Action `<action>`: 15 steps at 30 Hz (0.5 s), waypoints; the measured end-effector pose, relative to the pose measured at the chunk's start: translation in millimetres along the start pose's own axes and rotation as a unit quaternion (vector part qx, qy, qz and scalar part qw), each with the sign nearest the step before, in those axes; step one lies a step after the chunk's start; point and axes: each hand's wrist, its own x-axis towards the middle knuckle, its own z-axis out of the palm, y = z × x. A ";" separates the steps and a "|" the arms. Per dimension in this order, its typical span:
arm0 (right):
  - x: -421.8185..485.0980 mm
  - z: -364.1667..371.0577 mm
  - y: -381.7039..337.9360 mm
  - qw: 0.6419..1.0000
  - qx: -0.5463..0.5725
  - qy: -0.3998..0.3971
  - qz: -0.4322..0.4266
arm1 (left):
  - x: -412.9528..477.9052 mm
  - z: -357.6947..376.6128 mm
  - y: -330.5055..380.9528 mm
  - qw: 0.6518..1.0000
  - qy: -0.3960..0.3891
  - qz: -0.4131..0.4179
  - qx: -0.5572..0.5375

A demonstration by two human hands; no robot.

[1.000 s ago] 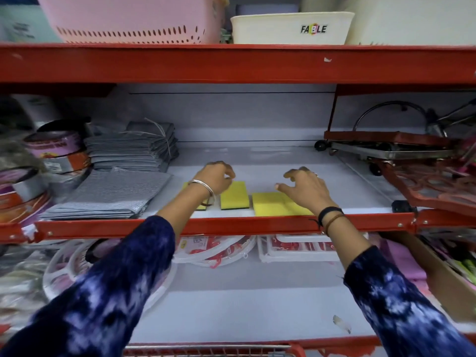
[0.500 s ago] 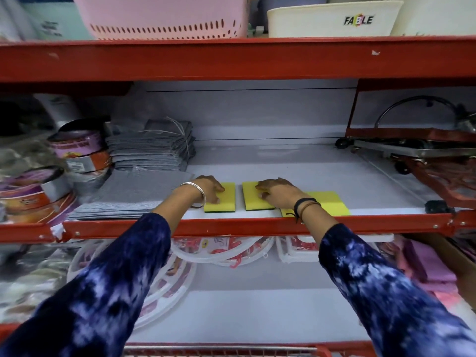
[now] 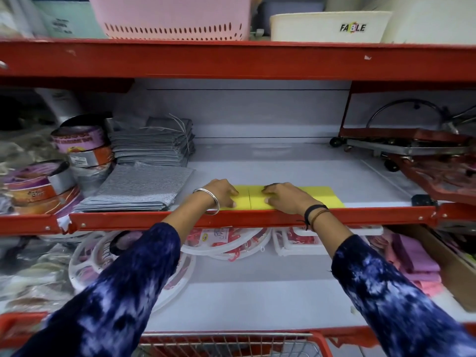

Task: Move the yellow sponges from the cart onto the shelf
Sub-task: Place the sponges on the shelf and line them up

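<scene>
Cart (image 3: 231,342) wire sits at the bottom edge, nearest the camera. Above it, both sleeved arms reach to the middle shelf (image 3: 373,217). Left hand (image 3: 221,193) lies flat on one yellow sponge (image 3: 240,200), fingers together and pressed down on top; right hand (image 3: 286,197) rests the same way on the next sponge (image 3: 256,200). The two sponges touch edge to edge at the shelf's front lip, with a third (image 3: 324,197) just right of them (partly under the wrist). Grey folded cloths (image 3: 139,188) lie to the left.

Matt yellow sponges (image 3: 260,199); glossy shelf (image 3: 296,166).
</scene>
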 end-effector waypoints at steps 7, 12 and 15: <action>-9.7 1.3 -1.2 1.000 0.028 0.003 0.012 | -5.0 2.2 4.2 1.000 0.002 0.002 0.002; -13.7 3.3 -2.0 0.998 0.053 0.006 0.013 | -5.0 6.0 5.3 1.000 0.001 0.001 -0.010; -16.6 5.1 -3.3 0.998 0.062 0.014 0.015 | -4.8 7.5 4.7 1.000 -0.004 -0.002 -0.015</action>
